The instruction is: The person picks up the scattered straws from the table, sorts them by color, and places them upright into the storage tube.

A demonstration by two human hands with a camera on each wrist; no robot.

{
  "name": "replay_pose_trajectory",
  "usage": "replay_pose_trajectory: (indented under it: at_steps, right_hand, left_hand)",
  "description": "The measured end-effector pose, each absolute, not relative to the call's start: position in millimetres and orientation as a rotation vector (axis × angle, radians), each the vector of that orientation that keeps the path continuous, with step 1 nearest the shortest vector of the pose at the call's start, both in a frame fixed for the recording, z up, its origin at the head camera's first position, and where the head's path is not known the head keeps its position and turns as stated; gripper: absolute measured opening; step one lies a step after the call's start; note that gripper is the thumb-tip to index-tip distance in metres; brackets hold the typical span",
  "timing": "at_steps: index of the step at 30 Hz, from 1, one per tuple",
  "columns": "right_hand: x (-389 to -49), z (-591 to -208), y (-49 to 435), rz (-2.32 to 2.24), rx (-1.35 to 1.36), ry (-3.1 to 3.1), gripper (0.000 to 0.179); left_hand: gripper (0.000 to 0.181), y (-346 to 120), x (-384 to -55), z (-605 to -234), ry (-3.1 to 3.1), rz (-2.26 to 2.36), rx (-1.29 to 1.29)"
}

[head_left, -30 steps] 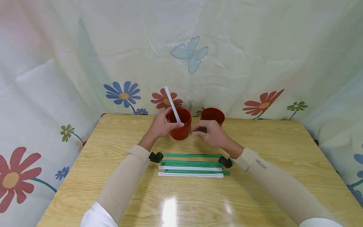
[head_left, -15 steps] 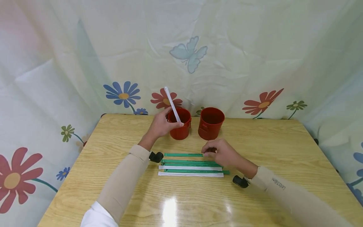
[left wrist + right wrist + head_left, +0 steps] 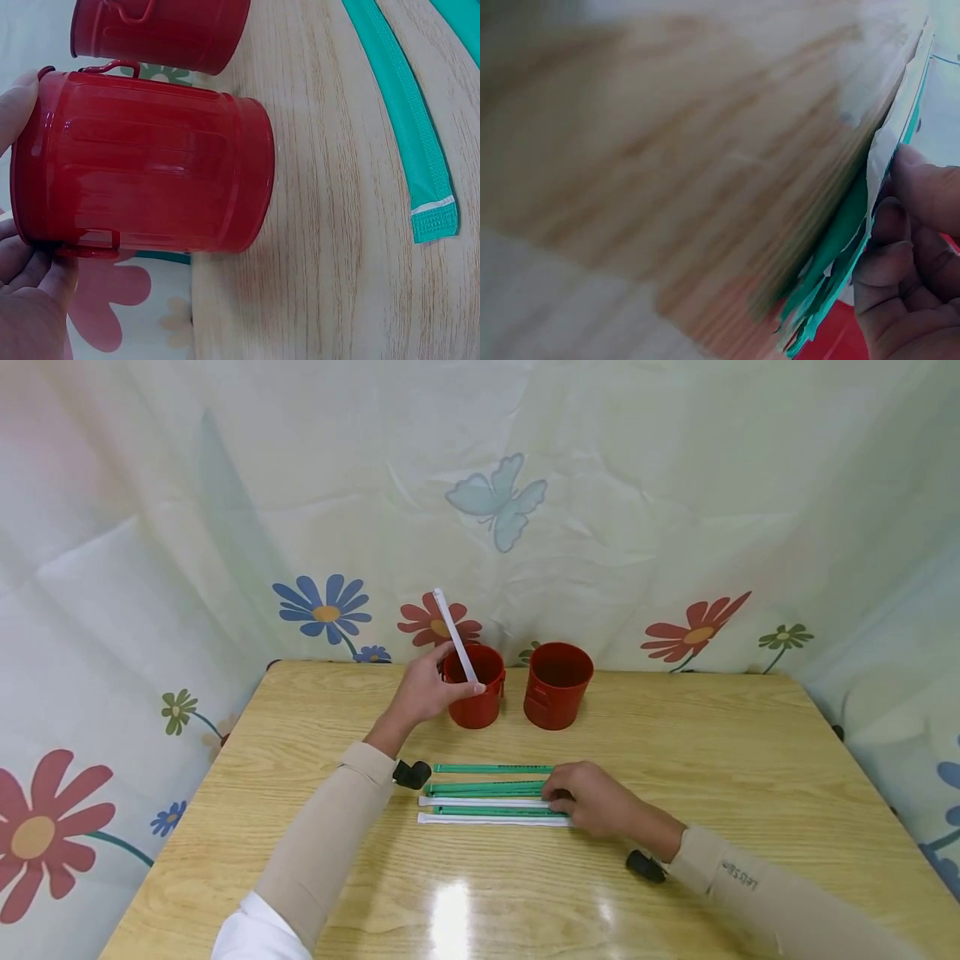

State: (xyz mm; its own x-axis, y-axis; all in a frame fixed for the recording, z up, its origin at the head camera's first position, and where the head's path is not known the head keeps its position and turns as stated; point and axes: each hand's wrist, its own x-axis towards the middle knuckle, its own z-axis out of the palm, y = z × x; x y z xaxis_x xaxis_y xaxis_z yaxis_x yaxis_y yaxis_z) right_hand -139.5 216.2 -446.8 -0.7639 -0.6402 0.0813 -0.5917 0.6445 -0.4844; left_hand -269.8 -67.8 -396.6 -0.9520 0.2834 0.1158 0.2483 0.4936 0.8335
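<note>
In the head view, my left hand (image 3: 427, 689) grips the rim of a small red bucket (image 3: 476, 708), thumb on the near side and fingers round the left. One white paper-wrapped straw (image 3: 455, 635) leans in that bucket, sticking up to the left. My right hand (image 3: 596, 800) is low over the right ends of a row of wrapped straws. Its curled fingers touch around a white wrapped straw (image 3: 480, 802) and green wrapped straws (image 3: 480, 789). In the right wrist view, the thumb (image 3: 924, 184) lies against the straws' edges; whether it pinches one is unclear.
A second red bucket (image 3: 557, 708) stands to the right of the gripped one, near the table's back edge. One green wrapped straw (image 3: 487, 769) lies behind the others, and another white one (image 3: 480, 820) lies nearest me. A flowered curtain (image 3: 600, 527) hangs behind the wooden table (image 3: 337, 893).
My right hand has come back from beside the right bucket, past the rearmost green straw, to the middle of the row. My left hand stays on its bucket.
</note>
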Motion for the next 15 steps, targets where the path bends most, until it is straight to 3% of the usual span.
replay_pose_trajectory:
  at_steps: [10,15]
  right_hand:
    - [-136.3,-444.4,207.3,-0.41,-1.132,2.828,0.018]
    - [-133.5,-443.6,204.1,-0.282,-1.103,2.828,0.029]
  left_hand:
    - [0.078,-67.7,-268.4,-394.3,2.675,1.493,0.47]
    - [0.078,-67.0,-267.7,-393.1,2.685,1.484,0.478]
